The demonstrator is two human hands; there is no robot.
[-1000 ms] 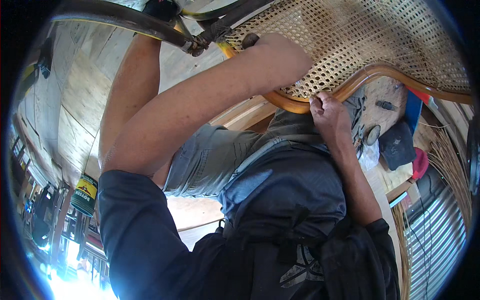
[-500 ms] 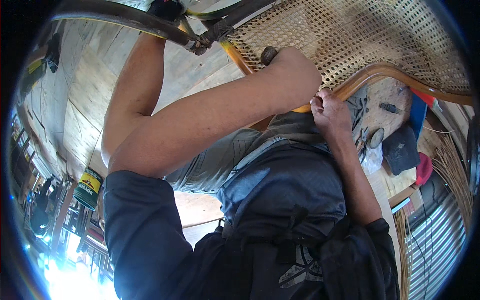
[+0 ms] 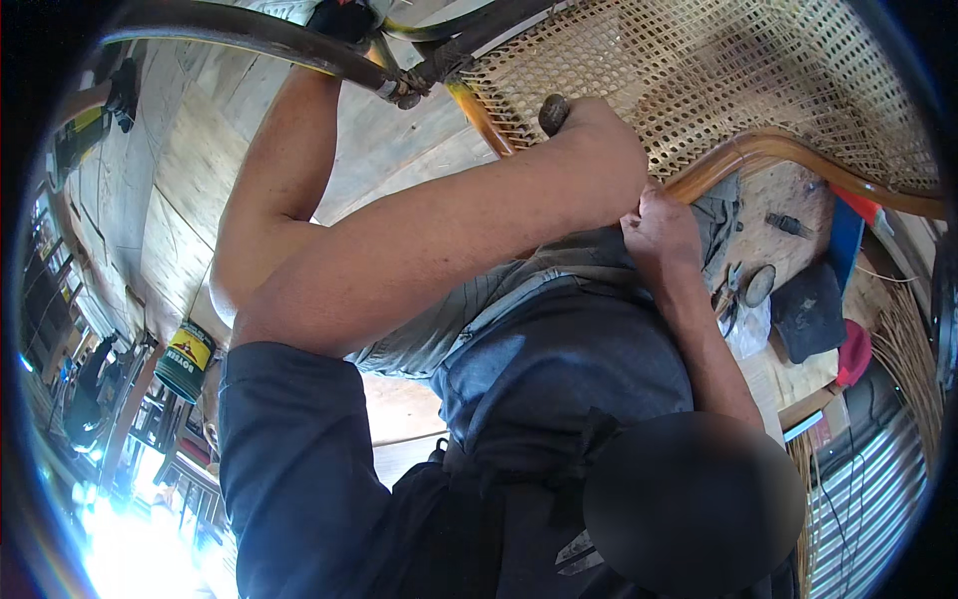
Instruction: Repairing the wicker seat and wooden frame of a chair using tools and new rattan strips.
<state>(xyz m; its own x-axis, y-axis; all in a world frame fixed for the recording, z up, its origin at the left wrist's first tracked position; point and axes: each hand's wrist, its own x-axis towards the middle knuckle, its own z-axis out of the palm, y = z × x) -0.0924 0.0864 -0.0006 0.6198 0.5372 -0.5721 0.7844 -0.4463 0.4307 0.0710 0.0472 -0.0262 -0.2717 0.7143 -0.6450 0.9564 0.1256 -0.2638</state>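
Note:
A chair panel of woven cane (image 3: 718, 50) with a glossy brown rattan frame (image 3: 768, 145) lies in front of me. My left hand (image 3: 607, 132) is at the panel's near edge, closed round a tool handle (image 3: 554, 115). Only the dark, rounded end of that handle shows; the rest is hidden by the hand. Just below my left wrist, my right hand (image 3: 664, 232) is closed against the rattan frame. Its fingertips are partly behind the left wrist, and what they pinch cannot be made out.
Right of my lap lie pliers (image 3: 733, 283), a round disc (image 3: 759, 286), a dark tool (image 3: 788, 225) and a dark cloth (image 3: 808, 311). Cane strands (image 3: 906, 364) stand beyond. A dark curved pole (image 3: 249, 35) crosses the upper left; a green-yellow can (image 3: 185, 361) is at left.
My left hand and the handle have shifted slightly right along the cane panel. The left wrist now covers more of my right fingertips. The whole view has moved a little.

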